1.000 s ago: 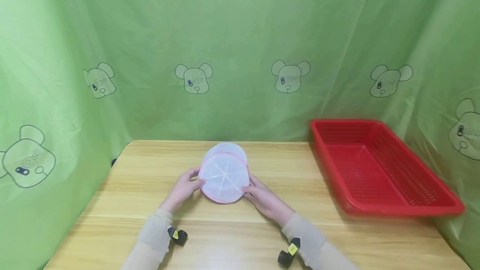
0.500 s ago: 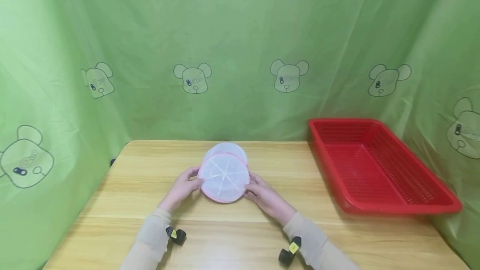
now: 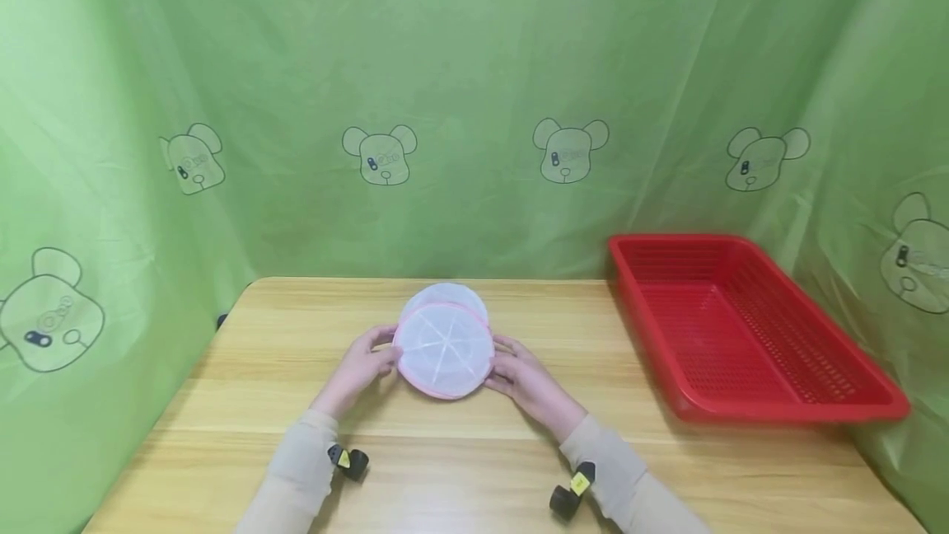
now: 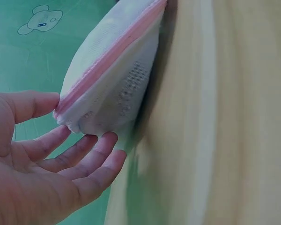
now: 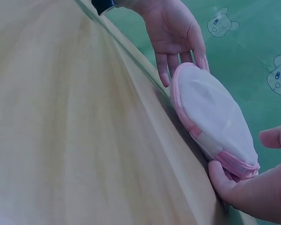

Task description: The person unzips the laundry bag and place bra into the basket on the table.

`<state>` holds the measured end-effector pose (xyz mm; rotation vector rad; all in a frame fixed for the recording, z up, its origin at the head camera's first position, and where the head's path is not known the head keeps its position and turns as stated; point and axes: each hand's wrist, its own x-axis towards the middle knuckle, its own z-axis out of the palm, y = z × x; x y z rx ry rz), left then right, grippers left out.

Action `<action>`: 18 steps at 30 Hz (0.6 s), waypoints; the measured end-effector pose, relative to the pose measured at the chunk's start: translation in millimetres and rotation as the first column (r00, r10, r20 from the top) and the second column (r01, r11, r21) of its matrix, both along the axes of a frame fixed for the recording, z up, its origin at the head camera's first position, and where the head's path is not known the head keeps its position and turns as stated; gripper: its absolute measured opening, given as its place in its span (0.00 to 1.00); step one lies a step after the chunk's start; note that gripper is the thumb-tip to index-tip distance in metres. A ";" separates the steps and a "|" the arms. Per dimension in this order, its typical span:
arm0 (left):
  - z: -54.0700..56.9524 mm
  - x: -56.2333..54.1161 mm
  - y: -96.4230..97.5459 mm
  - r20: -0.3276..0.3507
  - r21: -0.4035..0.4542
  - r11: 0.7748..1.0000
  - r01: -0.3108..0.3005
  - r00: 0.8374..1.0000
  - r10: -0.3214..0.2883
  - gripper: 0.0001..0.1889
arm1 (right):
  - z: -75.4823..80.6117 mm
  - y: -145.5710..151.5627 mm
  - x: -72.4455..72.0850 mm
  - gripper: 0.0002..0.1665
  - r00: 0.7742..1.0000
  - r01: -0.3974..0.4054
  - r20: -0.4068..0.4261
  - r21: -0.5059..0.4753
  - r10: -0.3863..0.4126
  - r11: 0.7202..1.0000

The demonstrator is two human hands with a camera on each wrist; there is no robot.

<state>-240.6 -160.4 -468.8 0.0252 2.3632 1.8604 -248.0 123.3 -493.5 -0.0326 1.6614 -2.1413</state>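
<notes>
A round white mesh laundry bag (image 3: 446, 348) with pink trim lies toward the far middle of the wooden table. Its pink zipper edge (image 4: 114, 51) shows in the left wrist view. My left hand (image 3: 363, 369) pinches the bag's left edge, thumb on the zipper side and fingertips (image 4: 110, 140) beneath. At the right edge, my right hand (image 3: 526, 381) touches the bag. In the right wrist view, the right thumb (image 5: 277, 137) stands apart from the bag (image 5: 215, 112) while a finger (image 5: 220, 180) touches its lower rim. The bag's underside is hidden.
A red plastic basket (image 3: 667, 361) with slotted sides stands at the right of the table (image 3: 460, 468). Green curtain (image 3: 474, 64) with bear-head prints hangs behind and at both sides. Black wrist cameras sit on both sleeves.
My right thumb has slid off the bag's upper face toward its edge. The left hand keeps its pinch, and the bag has barely moved.
</notes>
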 end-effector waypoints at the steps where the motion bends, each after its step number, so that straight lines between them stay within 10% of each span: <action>1: 1.0 -0.5 0.7 0.000 -0.001 1.000 -0.006 1.000 0.006 0.28 | -0.2 0.4 -1.1 0.40 1.000 0.011 0.002 0.000 -0.011 1.000; 18: 25.6 -13.5 18.5 -0.018 -0.203 0.977 -0.063 0.998 0.061 0.28 | -0.3 5.7 -24.3 0.41 0.994 0.106 -0.015 0.033 -0.106 0.994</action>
